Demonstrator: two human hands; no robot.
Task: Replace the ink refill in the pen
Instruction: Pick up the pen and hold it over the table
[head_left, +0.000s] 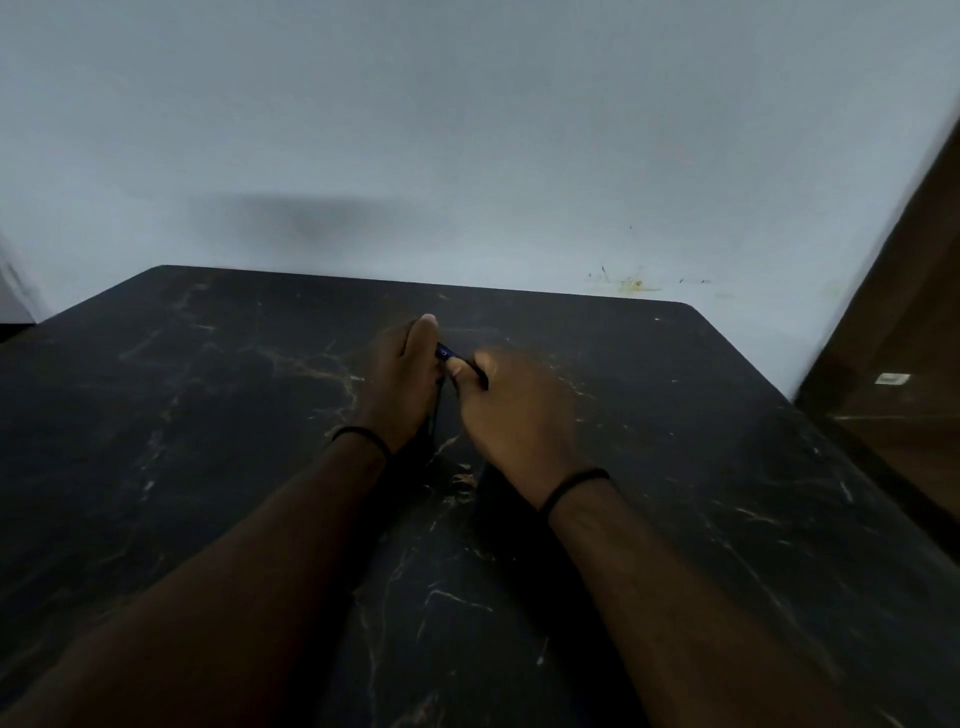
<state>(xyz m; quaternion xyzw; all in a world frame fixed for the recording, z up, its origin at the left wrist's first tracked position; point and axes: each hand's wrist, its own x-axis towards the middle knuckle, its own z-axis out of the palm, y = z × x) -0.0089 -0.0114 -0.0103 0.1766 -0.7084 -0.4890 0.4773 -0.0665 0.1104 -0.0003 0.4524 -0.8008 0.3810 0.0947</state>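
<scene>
Dark blue, the pen (448, 355) sits between my hands above the black marble-veined table (208, 395). My left hand (402, 379) curls around one end, my right hand (514, 410) pinches the other. A small white mark on the barrel is too blurred to read.

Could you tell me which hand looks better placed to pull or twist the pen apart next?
Probably the right hand: its fingers pinch the pen at the exposed end, while the left hand wraps the other end and can brace it.
</scene>
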